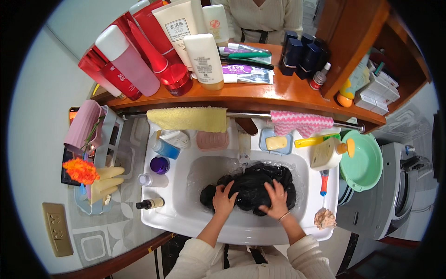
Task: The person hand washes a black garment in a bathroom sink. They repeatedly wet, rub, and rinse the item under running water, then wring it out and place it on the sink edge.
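Observation:
A wet black cloth or garment [258,188] lies bunched in the water of a white washbasin [195,226]. My left hand [224,199] rests on its left part, fingers spread. On the right part lies my right hand [277,201], its fingers also apart and a thin bracelet at the wrist. Neither hand is closed around the cloth. The faucet [244,148] stands behind the cloth, at the middle of the basin's back edge.
Bottles and a purple jar [160,165] line the left rim. A soap dish [276,141], yellow comb [315,140], pump bottle [327,154] and crumpled scrunchie [325,218] sit right. Yellow [188,119] and pink [301,122] towels hang on a rail. A green basin [361,160] stands right.

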The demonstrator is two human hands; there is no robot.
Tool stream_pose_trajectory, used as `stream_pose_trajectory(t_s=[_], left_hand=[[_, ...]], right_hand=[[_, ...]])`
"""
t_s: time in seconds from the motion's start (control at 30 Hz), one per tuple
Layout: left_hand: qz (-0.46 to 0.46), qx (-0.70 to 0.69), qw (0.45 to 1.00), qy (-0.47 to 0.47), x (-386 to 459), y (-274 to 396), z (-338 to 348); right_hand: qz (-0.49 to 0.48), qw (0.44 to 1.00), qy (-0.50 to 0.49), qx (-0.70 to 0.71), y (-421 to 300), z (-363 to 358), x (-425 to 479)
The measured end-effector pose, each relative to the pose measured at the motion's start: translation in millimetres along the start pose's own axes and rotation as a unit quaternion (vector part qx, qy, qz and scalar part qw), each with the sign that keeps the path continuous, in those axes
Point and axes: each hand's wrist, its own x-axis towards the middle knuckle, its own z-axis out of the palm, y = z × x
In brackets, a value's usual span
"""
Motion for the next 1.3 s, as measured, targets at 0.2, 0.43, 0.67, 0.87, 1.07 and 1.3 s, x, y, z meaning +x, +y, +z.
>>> stream_pose_trajectory(t_s=[0.2, 0.43, 0.67, 0.87, 1.07, 1.3], left_hand=[[-0.034, 0.113, 0.993, -0.023, 12, -15, 51], [-0.059, 0.104, 0.991, -0.066, 55, -28, 52], [-0.201, 0.07, 0.955, -0.207, 104, -11, 38], [-0.209, 0.06, 0.959, -0.184, 106, -15, 30], [-0.15, 0.063, 0.977, -0.141, 83, -16, 39], [-0.021, 0.007, 1.0, -0.003, 31, -27, 43]], right_hand=[[0.028, 0.984, -0.002, -0.174, 7, 68, 21], [0.062, 0.94, -0.109, -0.317, 6, 98, 77], [0.131, 0.947, -0.176, -0.235, 7, 76, 130], [-0.026, 0.972, 0.224, 0.059, -65, -33, 111], [-0.2, 0.965, 0.16, -0.051, -110, -72, 131], [-0.111, 0.979, 0.164, 0.045, -45, 7, 87]])
